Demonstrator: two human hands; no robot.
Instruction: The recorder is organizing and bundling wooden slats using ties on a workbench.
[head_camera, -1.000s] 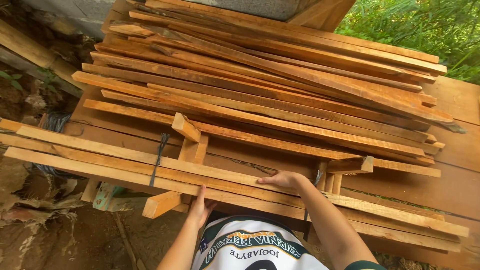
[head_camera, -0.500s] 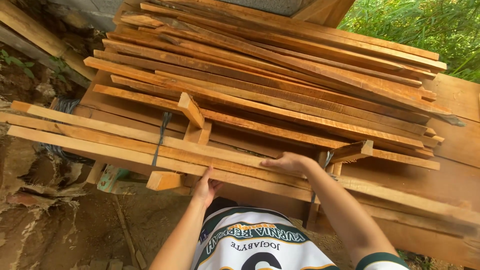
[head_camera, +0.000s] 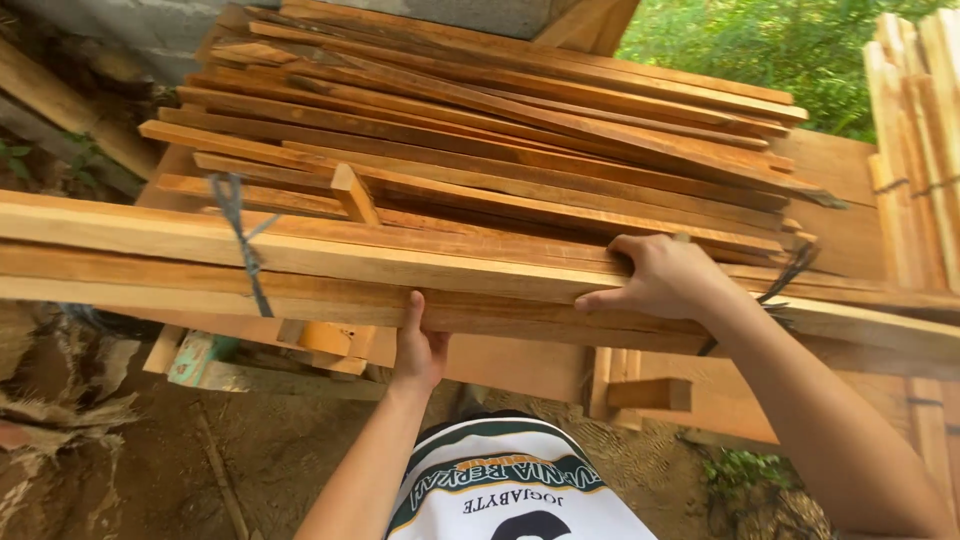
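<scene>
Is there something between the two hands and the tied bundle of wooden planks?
Nothing visible. The left hand presses under the bundle of planks, and the right hand lies on its top edge. Both touch the wood directly.

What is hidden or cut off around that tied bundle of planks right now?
Head view only:
- Tied plank bundle: both ends run past the frame edges.
- Left hand: fingers hidden under the bundle.
- Right hand: palm hidden against the planks.
- Stack of planks: lower layers covered by upper boards.
</scene>
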